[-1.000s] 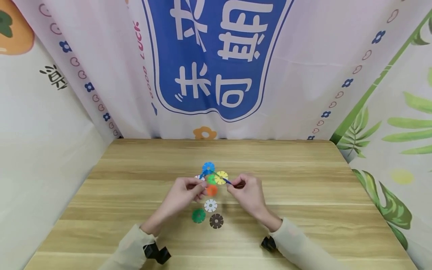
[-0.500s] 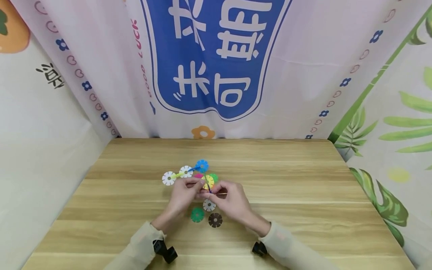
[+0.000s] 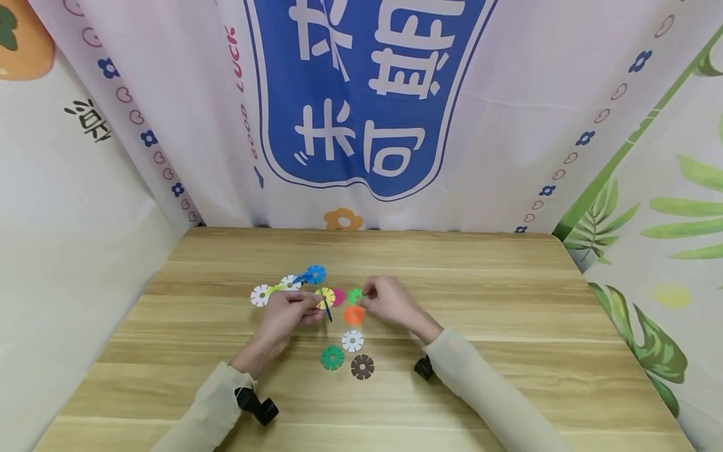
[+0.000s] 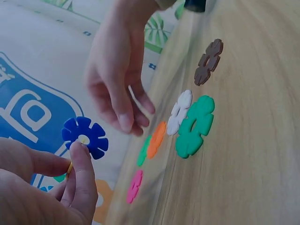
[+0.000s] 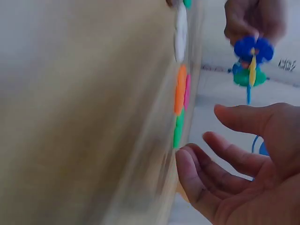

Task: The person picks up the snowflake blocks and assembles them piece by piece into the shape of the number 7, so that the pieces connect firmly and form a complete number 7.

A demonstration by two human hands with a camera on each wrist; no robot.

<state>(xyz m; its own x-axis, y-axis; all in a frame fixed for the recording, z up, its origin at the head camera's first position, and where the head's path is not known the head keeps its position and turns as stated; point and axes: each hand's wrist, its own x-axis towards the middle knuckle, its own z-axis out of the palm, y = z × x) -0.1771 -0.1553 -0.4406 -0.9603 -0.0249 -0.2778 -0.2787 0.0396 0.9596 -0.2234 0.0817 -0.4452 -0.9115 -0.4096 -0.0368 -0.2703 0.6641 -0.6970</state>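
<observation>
My left hand (image 3: 282,317) pinches a yellow notched plastic disc (image 3: 321,294) with a dark blue disc (image 4: 98,131) slotted edge-on into it. From there a joined chain runs back and left through a blue disc (image 3: 316,269) and white discs (image 3: 261,289), with thin edge-on discs between. My right hand (image 3: 391,302) is at the light green disc (image 3: 353,294) on the table, thumb and fingers spread apart in the right wrist view. Its fingertips are very close to that disc; whether they touch it I cannot tell. An orange disc (image 3: 354,316) and a pink disc (image 3: 339,297) lie beside it.
Nearer on the wooden table (image 3: 480,295) lie a loose white disc (image 3: 346,342), a green disc (image 3: 326,359) and a brown disc (image 3: 356,369). A printed curtain (image 3: 480,157) hangs along the table's back edge. Black wrist cameras (image 3: 257,407) sit below the sleeves.
Both hands came together at the yellow disc, then parted. The left hand moved left with the joined chain, now holding the dark blue disc on it. The right hand let go and moved to the light green disc.
</observation>
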